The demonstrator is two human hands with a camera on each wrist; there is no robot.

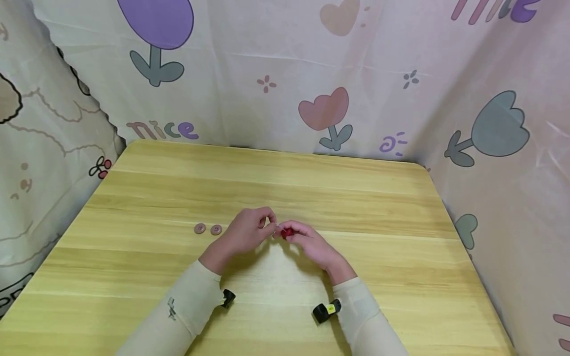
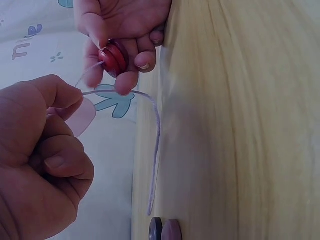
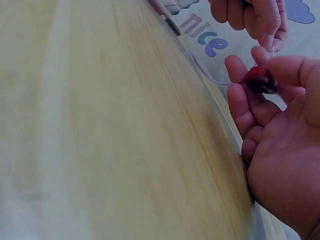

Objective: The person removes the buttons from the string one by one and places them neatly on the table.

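Observation:
My left hand (image 1: 249, 231) pinches a thin pale string (image 2: 158, 130) between thumb and forefinger, its other fingers curled in. From that pinch the free end of the string bends down in the left wrist view. The string's other part runs to a small stack of red, round buttons (image 2: 115, 59) with darker edges. My right hand (image 1: 316, 247) holds this stack between thumb and fingers, palm turned up in the left wrist view. Both hands are close together over the table. Two brown buttons with holes, one farther left (image 1: 199, 228) and one nearer (image 1: 215, 229), lie left of my left hand.
The light wooden table (image 1: 356, 198) spans the space before me. A patterned cloth (image 1: 249, 109) hangs behind it and at both sides. Small black devices sit by the left sleeve (image 1: 178, 306) and the right sleeve (image 1: 365, 316).

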